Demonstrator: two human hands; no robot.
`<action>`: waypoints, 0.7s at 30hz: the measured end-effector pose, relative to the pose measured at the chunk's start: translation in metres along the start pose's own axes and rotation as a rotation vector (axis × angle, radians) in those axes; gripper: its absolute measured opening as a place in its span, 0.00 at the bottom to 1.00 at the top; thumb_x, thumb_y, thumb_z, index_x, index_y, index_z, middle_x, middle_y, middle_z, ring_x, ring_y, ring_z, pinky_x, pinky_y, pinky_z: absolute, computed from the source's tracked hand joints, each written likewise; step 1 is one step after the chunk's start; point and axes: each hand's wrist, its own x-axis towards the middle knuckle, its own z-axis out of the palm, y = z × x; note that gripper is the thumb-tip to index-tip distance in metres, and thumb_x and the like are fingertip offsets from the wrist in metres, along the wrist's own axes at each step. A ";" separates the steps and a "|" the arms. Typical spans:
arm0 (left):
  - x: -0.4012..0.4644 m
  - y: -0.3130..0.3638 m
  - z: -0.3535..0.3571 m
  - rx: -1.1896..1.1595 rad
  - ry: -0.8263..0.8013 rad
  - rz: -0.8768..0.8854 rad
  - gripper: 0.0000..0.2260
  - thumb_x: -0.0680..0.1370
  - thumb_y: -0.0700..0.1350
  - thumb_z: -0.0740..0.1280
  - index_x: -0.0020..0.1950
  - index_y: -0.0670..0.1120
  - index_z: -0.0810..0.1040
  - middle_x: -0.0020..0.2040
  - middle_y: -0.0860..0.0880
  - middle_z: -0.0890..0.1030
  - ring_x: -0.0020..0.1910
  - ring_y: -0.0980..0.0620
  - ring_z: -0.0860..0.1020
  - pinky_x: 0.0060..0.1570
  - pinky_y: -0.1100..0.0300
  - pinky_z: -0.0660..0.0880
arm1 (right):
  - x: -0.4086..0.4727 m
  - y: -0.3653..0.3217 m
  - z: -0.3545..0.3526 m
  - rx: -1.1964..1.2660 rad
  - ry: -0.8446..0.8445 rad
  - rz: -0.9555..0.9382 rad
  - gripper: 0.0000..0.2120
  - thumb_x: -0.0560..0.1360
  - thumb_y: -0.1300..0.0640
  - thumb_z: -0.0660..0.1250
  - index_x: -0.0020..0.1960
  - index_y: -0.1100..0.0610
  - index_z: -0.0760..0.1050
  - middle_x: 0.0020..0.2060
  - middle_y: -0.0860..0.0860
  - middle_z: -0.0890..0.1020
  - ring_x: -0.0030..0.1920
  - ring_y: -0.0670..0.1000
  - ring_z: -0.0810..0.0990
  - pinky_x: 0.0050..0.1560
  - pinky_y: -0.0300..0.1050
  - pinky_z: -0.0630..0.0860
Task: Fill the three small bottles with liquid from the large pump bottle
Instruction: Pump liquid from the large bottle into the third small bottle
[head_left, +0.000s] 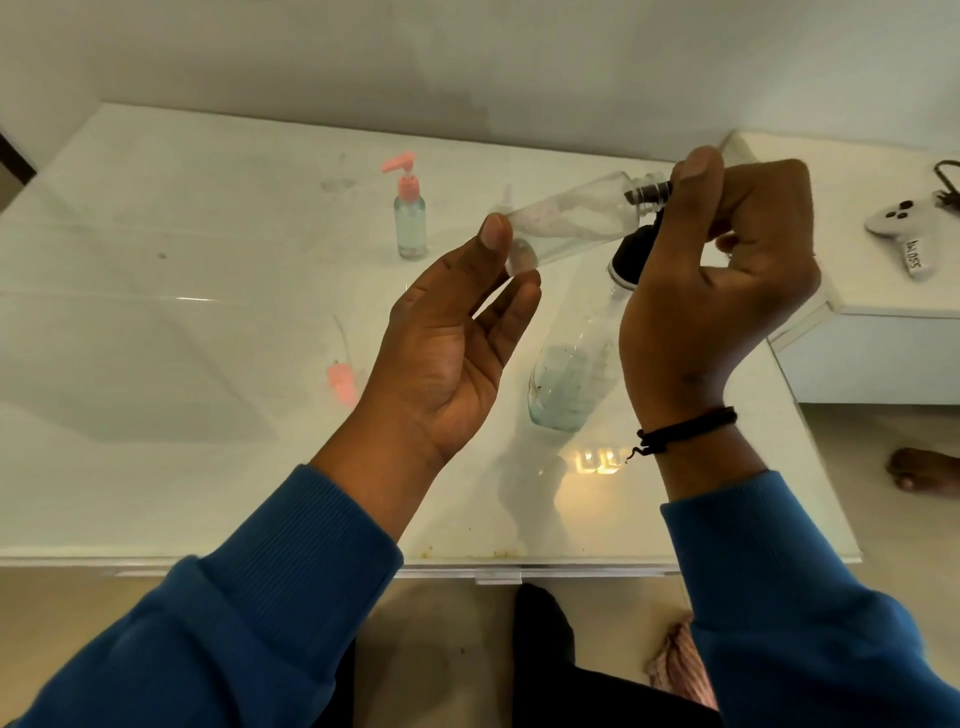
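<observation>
I hold a clear small bottle (566, 223) on its side above the white table (208, 312). My left hand (457, 338) pinches its base between thumb and fingertips. My right hand (722, 270) curls round its neck and the black pump nozzle (649, 193), which sits at the bottle's mouth. Beneath stands the large pump bottle (569, 379), clear with a little liquid and a black pump head. A second small bottle (410, 221) with a pink pump stands further back, holding liquid. A loose pink pump top (341, 383) lies on the table to the left.
A white game controller (901, 231) lies on a white cabinet (883, 343) to the right. A person's foot (924, 467) is on the floor beside it. A pinkish cloth (675, 667) lies on the floor below the table's front edge (498, 574).
</observation>
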 end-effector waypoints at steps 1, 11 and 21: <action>0.000 0.000 0.000 0.000 -0.001 0.002 0.16 0.66 0.45 0.73 0.53 0.43 0.82 0.50 0.46 0.85 0.44 0.53 0.84 0.43 0.62 0.82 | -0.002 0.002 -0.001 0.006 -0.004 0.001 0.16 0.81 0.64 0.66 0.34 0.58 0.71 0.30 0.53 0.73 0.34 0.52 0.69 0.37 0.48 0.66; -0.001 0.001 0.001 -0.005 0.002 0.003 0.15 0.67 0.44 0.73 0.52 0.43 0.82 0.51 0.45 0.85 0.46 0.52 0.85 0.42 0.63 0.82 | -0.004 0.002 -0.001 0.007 -0.012 0.004 0.16 0.80 0.64 0.66 0.34 0.63 0.73 0.31 0.53 0.72 0.34 0.54 0.69 0.37 0.50 0.67; -0.002 0.001 0.001 0.001 0.004 0.001 0.14 0.68 0.45 0.72 0.52 0.43 0.82 0.50 0.46 0.85 0.45 0.53 0.85 0.41 0.63 0.82 | -0.005 0.002 -0.001 0.005 -0.006 0.008 0.16 0.81 0.64 0.66 0.34 0.63 0.73 0.32 0.51 0.71 0.34 0.53 0.68 0.36 0.51 0.67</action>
